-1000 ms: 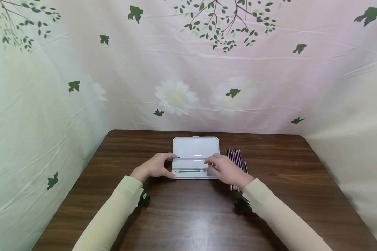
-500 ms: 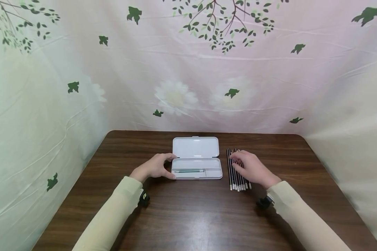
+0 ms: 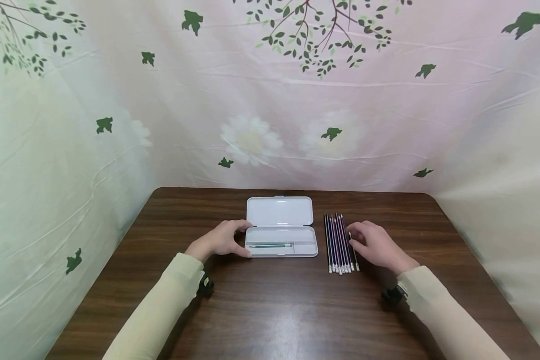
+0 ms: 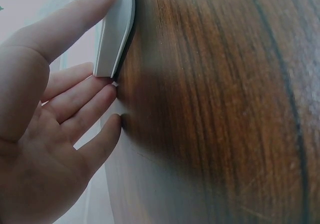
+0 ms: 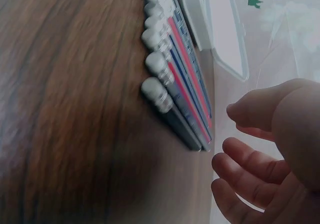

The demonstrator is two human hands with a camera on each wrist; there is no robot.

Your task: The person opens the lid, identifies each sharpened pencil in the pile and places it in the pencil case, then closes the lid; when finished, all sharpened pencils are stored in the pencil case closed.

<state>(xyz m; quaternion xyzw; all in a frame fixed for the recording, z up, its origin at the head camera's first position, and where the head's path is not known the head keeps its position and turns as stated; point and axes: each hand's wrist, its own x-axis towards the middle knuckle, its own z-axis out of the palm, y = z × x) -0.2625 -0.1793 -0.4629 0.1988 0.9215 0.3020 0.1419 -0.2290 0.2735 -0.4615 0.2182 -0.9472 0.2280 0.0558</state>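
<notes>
As left hand (image 3: 220,240) touches one open case (image 3: 279,234), right hand (image 3: 380,246) by six-plus pencils (image 3: 340,250)

Left hand (image 3: 219,239) is spread (right hand (image 3: 378,245) loosely curled).

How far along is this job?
Done, apparently: one thin green pencil lies in a white rectangular case. In hand: the left hand holds the case's left end; the right hand is at a row of slim dark pencils, contact unclear. Remaining: that row, outside the case, probably awaits packing; the lid is open.
</notes>
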